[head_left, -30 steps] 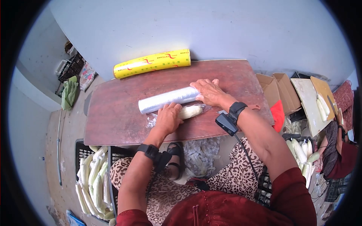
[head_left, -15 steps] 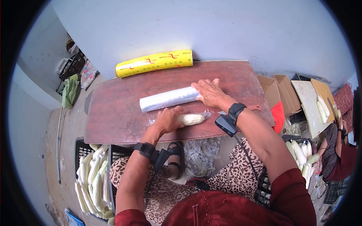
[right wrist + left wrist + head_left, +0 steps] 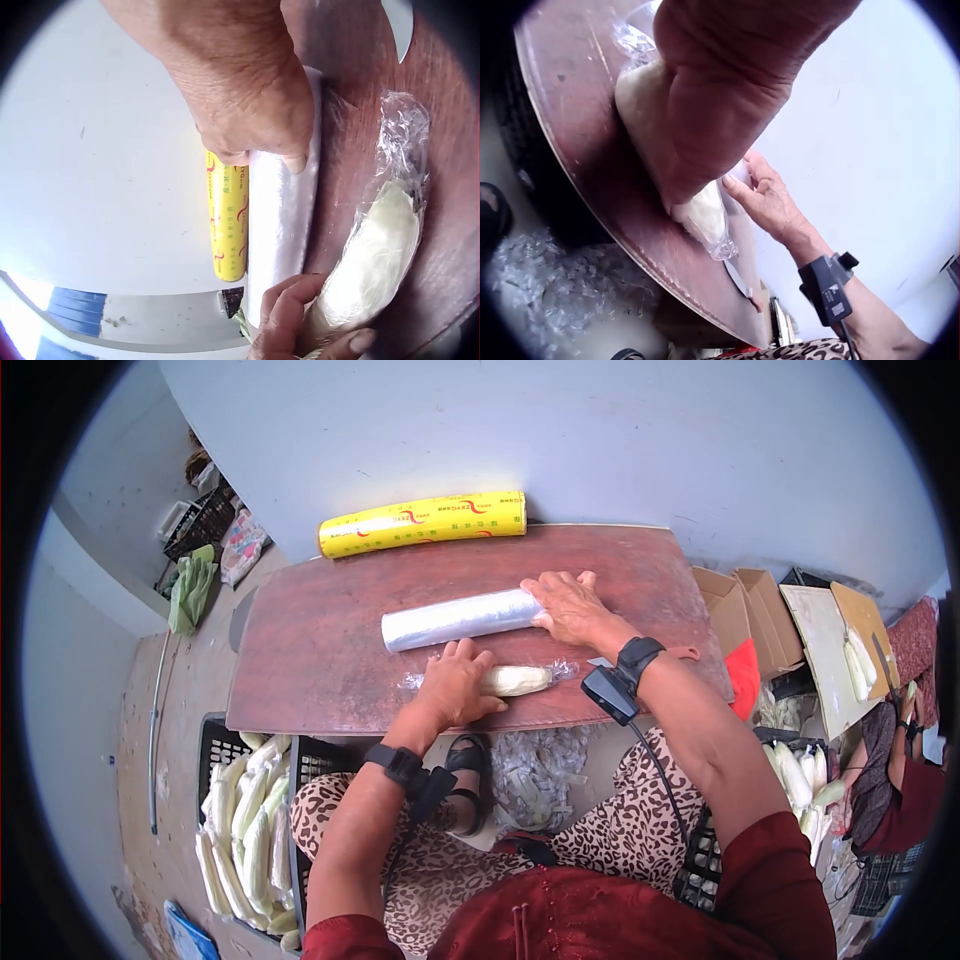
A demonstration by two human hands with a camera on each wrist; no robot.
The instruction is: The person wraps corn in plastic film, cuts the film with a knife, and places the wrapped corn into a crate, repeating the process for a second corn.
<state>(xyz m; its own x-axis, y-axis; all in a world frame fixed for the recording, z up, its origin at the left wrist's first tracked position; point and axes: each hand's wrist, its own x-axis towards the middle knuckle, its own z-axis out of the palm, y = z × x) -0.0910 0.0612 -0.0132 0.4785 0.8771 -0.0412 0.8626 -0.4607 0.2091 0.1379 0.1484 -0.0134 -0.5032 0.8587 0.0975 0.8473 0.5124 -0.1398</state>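
A pale, husked ear of corn (image 3: 518,680) in clear film lies on the reddish wooden table (image 3: 310,610), near its front edge. My left hand (image 3: 458,685) grips its left part from above, thumb on the near side and fingers on the far side. Twisted film (image 3: 405,124) sticks out past the cob's end in the right wrist view. Behind the corn lies a roll of cling film (image 3: 450,622). My right hand (image 3: 572,610) holds the roll's right end, with its thumb (image 3: 295,163) against the film.
A yellow printed roll (image 3: 425,523) lies by the wall. A knife (image 3: 401,30) rests at the table's right. Crates of corn (image 3: 250,830) stand below left and right. Another person's arm (image 3: 900,745) shows at far right, beside cardboard boxes (image 3: 750,620).
My left hand has rolled the corn toward me, away from the cling film roll, and a gap now shows between them. My right hand has stayed on the roll.
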